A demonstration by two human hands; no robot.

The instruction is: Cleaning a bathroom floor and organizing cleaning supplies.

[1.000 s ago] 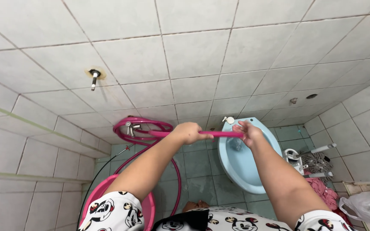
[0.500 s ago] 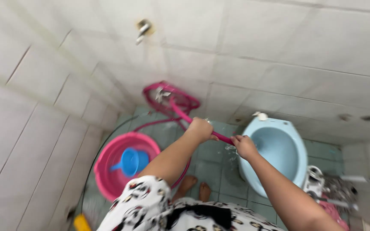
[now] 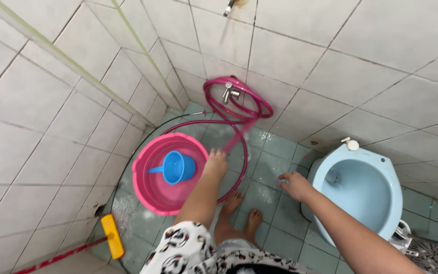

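Observation:
My left hand (image 3: 215, 162) is low over the floor at the right rim of a pink basin (image 3: 148, 195), closed on a blurred pink hose (image 3: 237, 137). The hose runs up to a coil (image 3: 259, 104) hung round a metal wall tap (image 3: 227, 93). A blue dipper (image 3: 177, 167) lies in the basin. My right hand (image 3: 295, 185) hovers with its fingers spread and nothing in it, just left of a light blue toilet bowl (image 3: 381, 162). My bare feet (image 3: 242, 210) stand on green floor tiles between the basin and the bowl.
White tiled walls close in on the left and at the back. A yellow brush head on a red handle (image 3: 112, 236) lies at the lower left. A second wall pipe (image 3: 230, 6) sticks out at the top. Cleaning tools (image 3: 422, 251) lie right of the bowl.
My view has tipped down towards the floor. My right hand has let go of the hose and spread. My left hand has dropped with the hose from chest height to the basin's rim.

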